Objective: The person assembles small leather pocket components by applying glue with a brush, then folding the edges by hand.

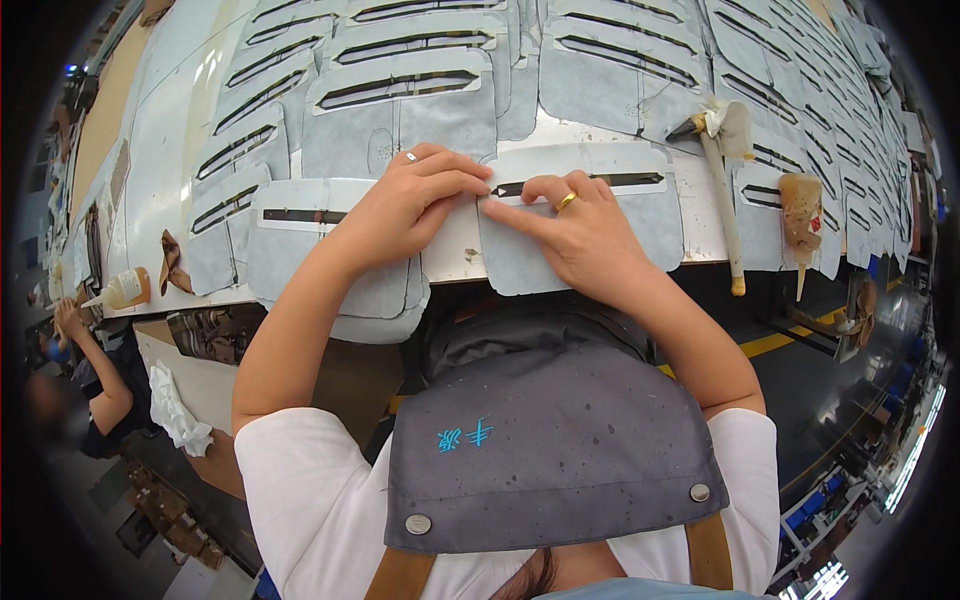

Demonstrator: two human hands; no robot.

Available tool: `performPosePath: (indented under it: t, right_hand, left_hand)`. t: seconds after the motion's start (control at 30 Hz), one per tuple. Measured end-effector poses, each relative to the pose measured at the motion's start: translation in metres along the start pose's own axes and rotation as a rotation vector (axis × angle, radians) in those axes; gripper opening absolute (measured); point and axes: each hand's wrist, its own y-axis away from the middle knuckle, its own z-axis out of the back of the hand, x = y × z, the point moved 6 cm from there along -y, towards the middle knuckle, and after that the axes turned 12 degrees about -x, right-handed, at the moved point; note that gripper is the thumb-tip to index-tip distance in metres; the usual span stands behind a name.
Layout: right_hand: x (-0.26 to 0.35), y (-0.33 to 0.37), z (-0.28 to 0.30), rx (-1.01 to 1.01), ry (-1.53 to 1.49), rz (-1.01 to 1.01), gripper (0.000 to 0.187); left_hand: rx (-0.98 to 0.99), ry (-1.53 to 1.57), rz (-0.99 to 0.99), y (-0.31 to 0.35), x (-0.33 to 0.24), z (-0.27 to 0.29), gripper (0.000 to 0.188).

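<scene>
A light grey, soft-looking panel (pixel 530 265) with a long dark slot (pixel 635 181) lies at the table's front edge, its near side slightly overhanging. At the slot's left end, my left hand (pixel 425 200) has its fingers drawn together on the panel's left edge. My right hand (pixel 590 235) rests over the panel; its index finger reaches left to the same edge and the other fingers bend loosely over the slot. Beneath my left wrist is a pile of similar panels (pixel 335 285), partly covered by my forearm. What lies between my left fingertips is partly hidden.
Many overlapping slotted panels (pixel 400 115) cover the table's far side. To the right are a hammer (pixel 722 200) and an amber glue bottle (pixel 801 215). Another glue bottle (pixel 127 287) and a brown scrap (pixel 174 265) lie left. A person's arm (pixel 105 385) shows at far left.
</scene>
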Motion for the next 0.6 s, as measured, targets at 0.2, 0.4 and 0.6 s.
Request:
performPosePath:
  t: [0.2, 0.4, 0.6]
  right_hand:
    - [-0.073, -0.011, 0.033, -0.169, 0.053, -0.182, 0.031]
    - [-0.087, -0.037, 0.035, 0.232, -0.004, -0.263, 0.018]
    - [-0.075, -0.061, 0.061, 0.217, -0.649, -0.43, 0.011]
  left_hand:
    - [-0.102, 0.017, -0.032, -0.021, -0.048, -0.039, 0.03]
    - [-0.13, -0.147, -0.045, -0.031, -0.073, -0.094, 0.04]
    - [-0.172, -0.231, -0.093, -0.029, -0.076, -0.098, 0.042]
